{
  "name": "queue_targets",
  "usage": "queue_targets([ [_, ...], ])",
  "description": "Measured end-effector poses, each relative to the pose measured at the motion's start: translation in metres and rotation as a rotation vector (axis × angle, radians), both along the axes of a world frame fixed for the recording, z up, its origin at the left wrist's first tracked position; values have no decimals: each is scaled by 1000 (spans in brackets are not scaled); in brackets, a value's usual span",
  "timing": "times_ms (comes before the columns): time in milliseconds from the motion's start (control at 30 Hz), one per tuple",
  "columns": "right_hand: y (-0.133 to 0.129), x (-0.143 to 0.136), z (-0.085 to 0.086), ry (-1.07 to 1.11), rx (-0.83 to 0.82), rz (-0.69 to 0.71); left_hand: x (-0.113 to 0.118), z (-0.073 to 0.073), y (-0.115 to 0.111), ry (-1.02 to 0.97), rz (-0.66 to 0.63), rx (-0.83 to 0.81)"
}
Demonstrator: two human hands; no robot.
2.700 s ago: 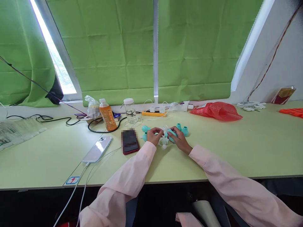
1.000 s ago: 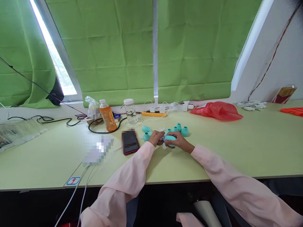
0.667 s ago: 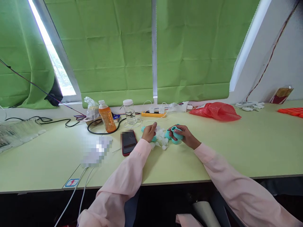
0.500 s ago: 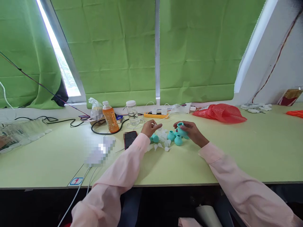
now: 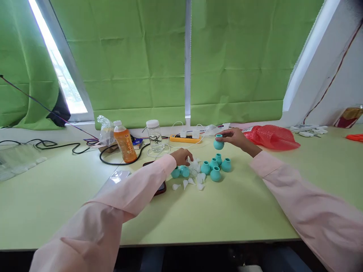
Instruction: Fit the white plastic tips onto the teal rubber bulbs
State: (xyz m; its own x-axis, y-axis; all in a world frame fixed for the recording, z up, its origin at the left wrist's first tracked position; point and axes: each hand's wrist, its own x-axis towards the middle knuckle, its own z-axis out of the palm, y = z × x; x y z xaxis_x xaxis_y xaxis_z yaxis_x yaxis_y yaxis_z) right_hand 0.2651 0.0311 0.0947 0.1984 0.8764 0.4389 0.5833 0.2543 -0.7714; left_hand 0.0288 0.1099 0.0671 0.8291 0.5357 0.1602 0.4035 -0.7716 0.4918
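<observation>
My right hand (image 5: 235, 138) pinches a turquoise pot (image 5: 218, 143) at its neck between thumb and fingers, mouth up; it looks held off the table, though I can't be sure of the gap beneath. A second ago both my hands met over one turquoise piece; now they are well apart, and the pot has gone from low among the others to behind the cluster. For the work, I take that to mean this pot is being placed one-handed, leaving my left hand (image 5: 182, 155) free for the small parts. Its fingers curl down at the heap of white pieces (image 5: 195, 166); whether they pinch one I cannot tell, as the tips are lost against the pale heap. Just beside them, two turquoise pieces (image 5: 180, 172) lie partly under my hand, so I can't make out their openings. Right of the heap stand five upright pots (image 5: 215, 174), the rear ones overlapped by those in front, and loose white pieces (image 5: 200, 186) lie nearer me. Farther out, my left sleeve (image 5: 136, 189) covers most of the dark phone (image 5: 161, 189) and part of the pale phone (image 5: 120, 175), while my right hand overlaps the edge of the red bag (image 5: 272, 138).
</observation>
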Motion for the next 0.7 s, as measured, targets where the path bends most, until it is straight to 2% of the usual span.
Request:
queue_targets([
  [200, 35, 26, -20, -44, -67, -2, 3, -1, 5, 34, -76, -20],
  [467, 63, 24, -55, -107, -220, 165, -15, 2, 8, 96, -173, -97],
  [600, 63, 24, -64, -141, -308, 235, -32, 16, 3, 56, -206, -75],
  [700, 60, 27, -68, -159, -352, 265, -49, 30, -12, 5, -180, 34],
])
